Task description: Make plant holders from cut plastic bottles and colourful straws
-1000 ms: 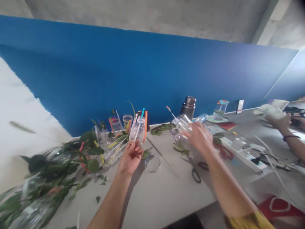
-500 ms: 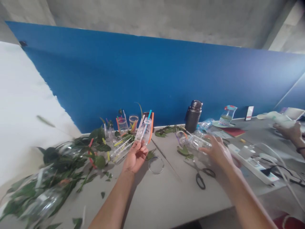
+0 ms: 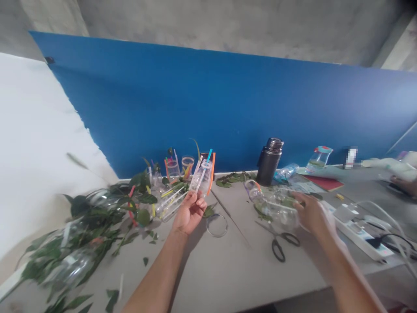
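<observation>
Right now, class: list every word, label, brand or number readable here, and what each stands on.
No text can be read. The printed sheet by the dark steel flask is too small and blurred to read; the red booklet and the white power strip show no legible marks; the upright white card by the wall is blurred out.

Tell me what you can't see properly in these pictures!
All in the head view:
Clear plastic bottle: left hand hides its lower end.
Second bottle: right hand covers one end, and blur hides its shape.
Small pale thing by the wall: too blurred to name.
Co-worker's hand: cut off by the right edge.
</observation>
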The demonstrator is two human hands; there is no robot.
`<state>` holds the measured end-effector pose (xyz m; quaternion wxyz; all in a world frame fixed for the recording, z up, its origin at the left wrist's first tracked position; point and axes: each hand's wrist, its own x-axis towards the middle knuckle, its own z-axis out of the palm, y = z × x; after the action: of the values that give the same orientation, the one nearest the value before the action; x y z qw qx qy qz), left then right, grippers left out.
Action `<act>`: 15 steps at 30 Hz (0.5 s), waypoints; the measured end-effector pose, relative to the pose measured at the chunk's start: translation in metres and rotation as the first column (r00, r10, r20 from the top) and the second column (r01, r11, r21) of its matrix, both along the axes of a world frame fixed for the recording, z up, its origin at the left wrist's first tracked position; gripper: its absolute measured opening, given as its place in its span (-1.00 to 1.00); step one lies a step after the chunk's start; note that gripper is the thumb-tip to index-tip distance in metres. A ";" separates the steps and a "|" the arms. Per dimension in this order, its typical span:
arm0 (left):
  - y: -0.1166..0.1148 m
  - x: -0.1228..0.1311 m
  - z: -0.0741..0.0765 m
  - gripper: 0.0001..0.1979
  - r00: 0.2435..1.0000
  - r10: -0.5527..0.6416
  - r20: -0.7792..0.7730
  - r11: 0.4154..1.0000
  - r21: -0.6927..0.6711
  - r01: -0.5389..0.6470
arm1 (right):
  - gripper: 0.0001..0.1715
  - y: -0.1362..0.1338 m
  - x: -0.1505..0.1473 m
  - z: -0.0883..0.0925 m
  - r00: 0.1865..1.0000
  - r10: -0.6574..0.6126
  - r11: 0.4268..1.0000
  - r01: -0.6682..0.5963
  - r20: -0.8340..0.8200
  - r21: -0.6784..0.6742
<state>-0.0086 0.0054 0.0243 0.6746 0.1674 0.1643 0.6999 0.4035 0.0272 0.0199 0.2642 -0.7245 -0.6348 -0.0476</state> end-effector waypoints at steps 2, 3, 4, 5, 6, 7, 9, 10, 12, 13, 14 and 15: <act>-0.001 0.000 0.001 -0.75 1.000 0.006 -0.001 1.000 -0.011 -0.006 | -0.54 -0.002 -0.002 0.007 0.998 -0.063 0.998 0.064 -0.006 0.018; -0.002 0.001 0.002 -0.75 1.000 0.007 -0.001 1.000 -0.015 -0.007 | -0.57 -0.003 -0.004 0.012 0.996 -0.081 0.996 0.082 -0.026 0.032; -0.003 0.001 0.003 -0.74 1.000 0.007 -0.001 1.000 -0.020 -0.007 | -0.59 -0.004 -0.008 0.018 0.993 -0.095 0.993 0.099 -0.065 0.057; -0.003 0.002 0.003 -0.74 1.000 0.006 -0.003 1.000 -0.025 -0.006 | -0.58 -0.005 -0.015 0.024 0.988 -0.098 0.989 0.110 -0.123 0.096; -0.004 0.003 0.004 -0.73 1.000 0.006 -0.005 1.000 -0.030 -0.006 | -0.55 -0.006 -0.024 0.032 0.975 -0.094 0.980 0.125 -0.199 0.152; -0.004 0.004 0.004 -0.72 1.000 0.006 -0.008 0.999 -0.032 -0.006 | -0.54 -0.006 -0.037 0.039 0.957 -0.041 0.976 0.100 -0.288 0.194; -0.004 0.006 0.003 -0.69 1.000 0.007 -0.013 0.999 -0.031 -0.008 | -0.52 -0.004 -0.072 0.052 0.884 0.160 0.963 -0.042 -0.439 0.265; -0.004 0.007 0.002 -0.67 1.000 0.006 -0.014 1.000 -0.028 -0.006 | -0.52 -0.002 -0.095 0.056 0.828 0.262 0.954 -0.146 -0.495 0.261; -0.004 0.008 -0.001 -0.65 1.000 0.002 -0.015 1.000 -0.013 -0.002 | -0.55 0.005 -0.143 0.059 0.702 0.414 0.904 -0.390 -0.579 0.174; -0.004 0.009 -0.002 -0.64 1.000 -0.002 -0.017 1.000 -0.007 0.001 | -0.55 0.009 -0.167 0.057 0.644 0.488 0.851 -0.501 -0.590 0.157; -0.004 0.010 -0.004 -0.64 1.000 -0.005 -0.022 1.000 0.000 0.005 | -0.48 0.014 -0.188 0.055 0.587 0.543 0.797 -0.585 -0.601 0.149; -0.004 0.010 -0.006 -0.64 1.000 -0.011 -0.029 1.000 0.006 0.011 | -0.37 0.020 -0.207 0.051 0.528 0.573 0.754 -0.639 -0.627 0.152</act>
<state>0.0017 0.0009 0.0186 0.6755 0.1802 0.1708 0.6943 0.1966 0.0468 0.0709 0.4282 -0.4407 -0.7179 0.3272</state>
